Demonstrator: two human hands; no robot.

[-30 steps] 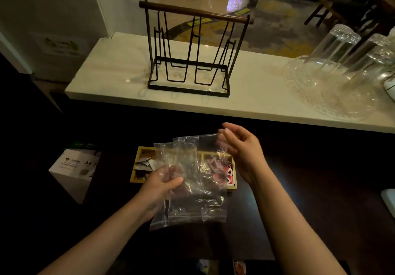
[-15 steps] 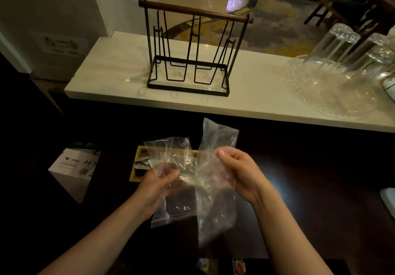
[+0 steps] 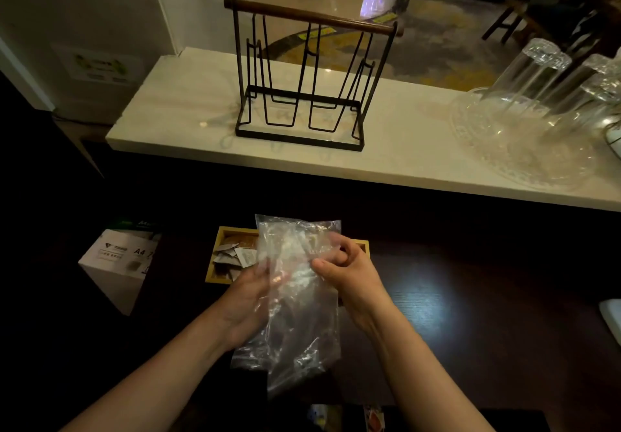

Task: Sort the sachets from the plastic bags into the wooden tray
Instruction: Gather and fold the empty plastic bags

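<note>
Here both hands pinch the clear plastic bags (image 3: 299, 300) together above the dark bench, the left hand (image 3: 250, 300) gripping their left edge, the right hand (image 3: 349, 273) closed on the upper right; behind them the wooden tray (image 3: 221, 235) holds grey sachets (image 3: 232, 257). The bags look limp, light, slippery and seemingly emptied; best held at the rim

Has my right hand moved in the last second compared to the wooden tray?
Yes. The right hand has come down and toward the left hand. A second ago it was raised over the tray's right end; now it pinches the bags in front of it.
</note>
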